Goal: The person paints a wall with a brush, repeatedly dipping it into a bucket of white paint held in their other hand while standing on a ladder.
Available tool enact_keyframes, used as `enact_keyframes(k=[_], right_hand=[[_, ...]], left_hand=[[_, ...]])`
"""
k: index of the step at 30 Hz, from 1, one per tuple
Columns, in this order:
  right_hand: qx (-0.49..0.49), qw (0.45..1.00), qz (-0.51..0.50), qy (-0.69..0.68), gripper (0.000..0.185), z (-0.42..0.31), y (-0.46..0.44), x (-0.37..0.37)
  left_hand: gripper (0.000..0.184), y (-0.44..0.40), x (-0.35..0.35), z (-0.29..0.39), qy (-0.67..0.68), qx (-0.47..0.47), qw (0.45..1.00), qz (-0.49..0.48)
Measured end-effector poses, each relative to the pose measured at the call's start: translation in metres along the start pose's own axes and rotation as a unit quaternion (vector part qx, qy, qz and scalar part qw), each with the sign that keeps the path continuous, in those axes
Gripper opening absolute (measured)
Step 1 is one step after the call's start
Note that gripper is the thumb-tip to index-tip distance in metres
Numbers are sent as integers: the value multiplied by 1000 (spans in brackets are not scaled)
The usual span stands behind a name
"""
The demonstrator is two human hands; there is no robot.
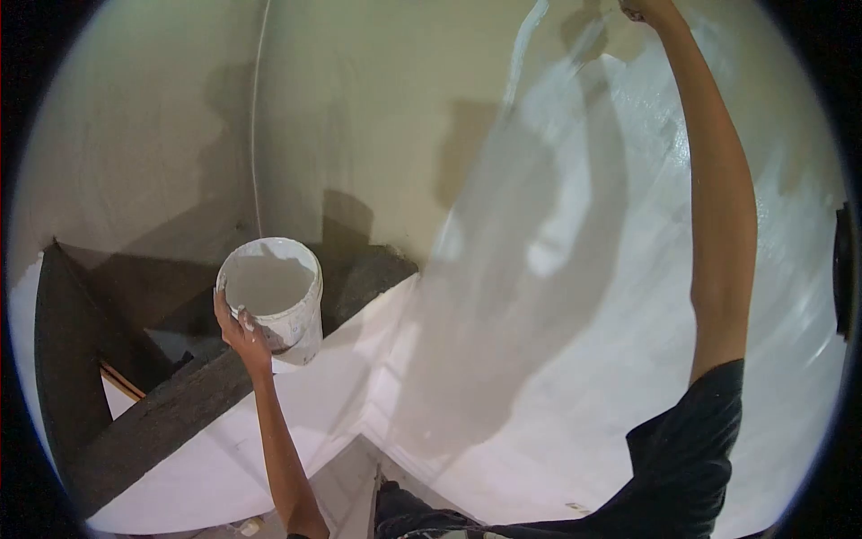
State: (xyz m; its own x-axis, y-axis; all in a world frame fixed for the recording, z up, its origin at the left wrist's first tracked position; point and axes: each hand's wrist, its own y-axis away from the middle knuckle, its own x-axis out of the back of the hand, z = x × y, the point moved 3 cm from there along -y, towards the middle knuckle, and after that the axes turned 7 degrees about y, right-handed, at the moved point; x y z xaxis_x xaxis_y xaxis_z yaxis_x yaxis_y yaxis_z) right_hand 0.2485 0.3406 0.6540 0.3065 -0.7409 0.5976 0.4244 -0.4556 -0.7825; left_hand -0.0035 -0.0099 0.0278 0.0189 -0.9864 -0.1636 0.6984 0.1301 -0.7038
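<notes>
My left hand (240, 332) is closed on the near left side of a white plastic bucket (301, 334), its fingers smeared with white. Inside the bucket is a whitish liquid or paste. The bucket stands upright by a dark, rough ledge. High up at the frame's top edge, my right hand (648, 11) is closed near the wall, partly cut off. What it holds, if anything, I cannot make out. Below and around it the wall has a wet white coating (575, 359), with a white streak (523, 45) to its left on the beige surface.
The dark ledge (180, 413) runs diagonally at left, beside an opening with brownish strips inside. A corner line (259, 117) rises up the beige wall (377, 108). A dark object (842, 269) sits at the far right edge. Shadows of the arms and bucket fall across the wall.
</notes>
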Motion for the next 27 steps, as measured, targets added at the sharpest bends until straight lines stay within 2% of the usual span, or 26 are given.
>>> enact_keyframes(k=[1, 2, 5, 8, 11, 14, 17, 19, 21, 23, 25, 26, 27], right_hand=[[26, 988, 136, 65, 11, -10, 7, 0], [50, 953, 270, 128, 11, -25, 20, 4], [33, 958, 253, 129, 17, -67, 41, 4], [66, 944, 204, 251, 15, -91, 35, -23], [13, 952, 141, 272, 15, -100, 27, -65], [16, 957, 160, 242, 17, -110, 31, -89], [22, 970, 58, 236, 21, -126, 49, -112], [194, 964, -27, 180, 22, -143, 105, -97], [256, 954, -31, 152, 20, -148, 141, -115], [173, 971, -113, 122, 19, -155, 168, -150], [144, 967, -178, 110, 20, -162, 209, -178], [150, 985, -37, 80, 17, -149, 222, -226], [143, 977, -120, 100, 17, -160, 248, -214]], left_hand=[[52, 0, 1, -1, -5, -2, 1000, -1], [52, 0, 1, 0, -9, -2, 1000, -2], [54, -2, 1, 2, -13, 4, 1000, -8], [55, -2, 2, 4, -10, 15, 1000, -9], [57, -1, 1, 1, -21, 23, 1000, 0], [57, -1, 1, 3, -16, 23, 1000, -2], [55, -2, 0, 5, 0, 16, 1000, -14], [53, -1, 0, 1, 4, 10, 1000, -12], [51, -2, 1, 1, 2, 18, 1000, -15], [50, 0, 2, 2, -1, 25, 1000, -16], [50, 1, 2, 2, -6, 30, 999, -14], [50, 0, 2, 0, -8, 24, 1000, -9], [51, 1, 2, -3, -10, 18, 1000, -5]])
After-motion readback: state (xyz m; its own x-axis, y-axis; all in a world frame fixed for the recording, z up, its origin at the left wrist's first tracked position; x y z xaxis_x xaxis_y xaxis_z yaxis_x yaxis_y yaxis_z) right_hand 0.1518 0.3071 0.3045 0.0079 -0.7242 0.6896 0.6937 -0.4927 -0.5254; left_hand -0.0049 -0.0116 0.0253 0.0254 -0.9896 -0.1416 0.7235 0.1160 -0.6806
